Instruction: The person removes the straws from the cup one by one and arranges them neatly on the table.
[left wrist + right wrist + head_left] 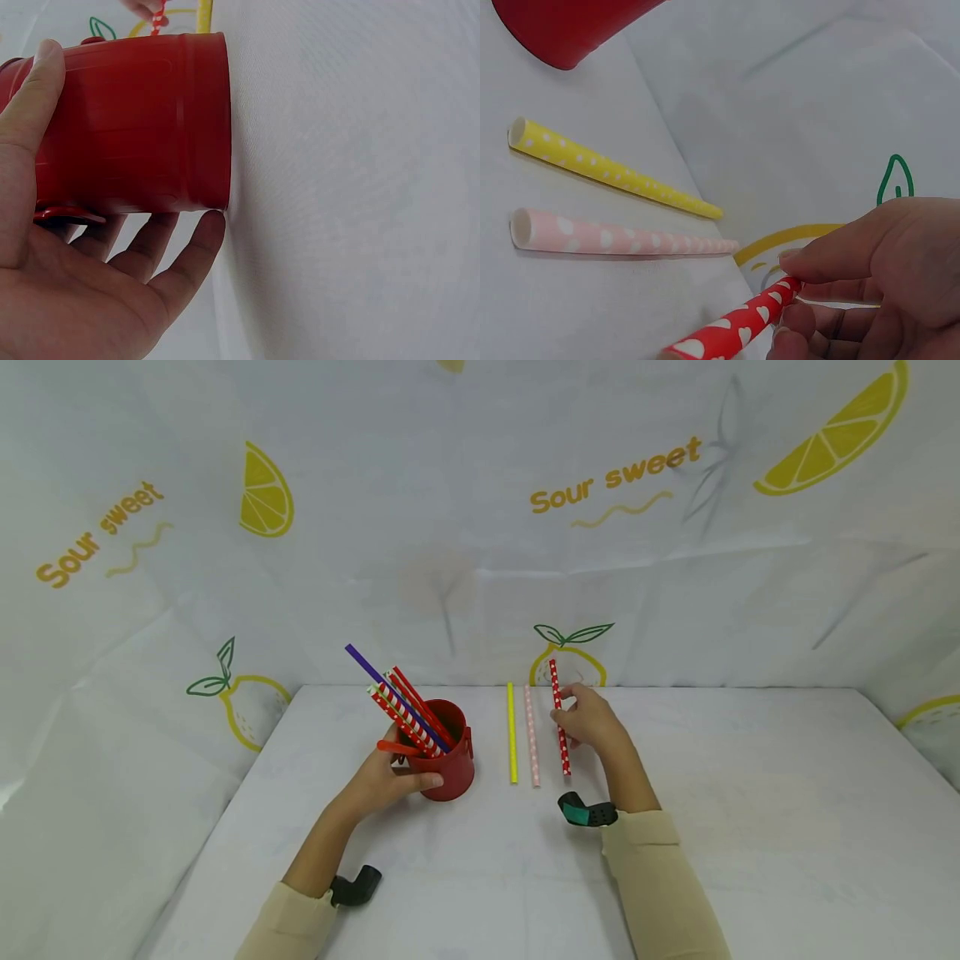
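My left hand (pixel 386 785) grips a small red metal bucket (pixel 452 774) by its side, thumb across the near face and fingers around the far left. In the left wrist view the bucket (pixel 135 124) fills the palm, its base right at the tabletop. Several paper straws (pixel 405 717), mostly red and white, lean out of it to the left with a purple one (pixel 363 662). Between thumb and fingertips, my right hand (pixel 592 720) pinches a red paper straw with white hearts (pixel 739 328). To its left lie a pink paper straw (pixel 615 235) and a yellow dotted one (pixel 607 169).
A white cloth covers the table (pixel 750 827), and a white backdrop (pixel 450 527) with lemon prints rises behind it. The yellow and pink straws lie side by side near the table's back edge, between the bucket and my right hand.
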Tool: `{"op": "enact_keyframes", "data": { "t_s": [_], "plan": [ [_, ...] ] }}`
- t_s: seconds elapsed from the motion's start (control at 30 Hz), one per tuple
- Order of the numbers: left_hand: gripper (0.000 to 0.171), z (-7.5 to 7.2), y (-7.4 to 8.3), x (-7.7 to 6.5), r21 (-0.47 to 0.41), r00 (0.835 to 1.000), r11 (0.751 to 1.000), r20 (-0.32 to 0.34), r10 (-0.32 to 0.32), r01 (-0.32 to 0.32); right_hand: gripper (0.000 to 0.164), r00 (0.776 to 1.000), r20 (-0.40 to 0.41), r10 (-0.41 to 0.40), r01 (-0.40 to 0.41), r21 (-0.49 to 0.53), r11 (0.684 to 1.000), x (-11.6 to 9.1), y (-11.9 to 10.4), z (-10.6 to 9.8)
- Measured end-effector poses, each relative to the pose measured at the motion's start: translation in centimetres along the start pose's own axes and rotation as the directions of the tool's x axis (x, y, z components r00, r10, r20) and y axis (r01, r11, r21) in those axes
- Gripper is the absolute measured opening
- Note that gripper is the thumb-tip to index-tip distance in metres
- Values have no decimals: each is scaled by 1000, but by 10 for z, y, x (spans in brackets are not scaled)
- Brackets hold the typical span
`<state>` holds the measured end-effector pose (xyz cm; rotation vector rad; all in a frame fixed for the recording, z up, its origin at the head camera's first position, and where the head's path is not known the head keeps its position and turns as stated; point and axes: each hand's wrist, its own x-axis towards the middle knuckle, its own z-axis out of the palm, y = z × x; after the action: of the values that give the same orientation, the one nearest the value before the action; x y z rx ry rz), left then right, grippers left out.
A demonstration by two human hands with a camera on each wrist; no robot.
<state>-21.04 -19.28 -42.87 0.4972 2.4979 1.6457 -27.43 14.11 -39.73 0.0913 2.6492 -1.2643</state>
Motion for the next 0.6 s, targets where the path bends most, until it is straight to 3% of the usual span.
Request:
{"op": "enact_keyframes", "data": {
  "t_s": [0.3, 0.6],
  "plan": [
    [87, -1, 0, 1, -9, 999, 999, 7, 39, -39, 46, 1000, 4, 22, -22, -56, 998, 5, 5, 8],
    [87, -1, 0, 2, -14, 1000, 1000, 4, 15, -15, 45, 999, 3, 38, -37, -111, 993, 7, 7, 15]
  ]
}}
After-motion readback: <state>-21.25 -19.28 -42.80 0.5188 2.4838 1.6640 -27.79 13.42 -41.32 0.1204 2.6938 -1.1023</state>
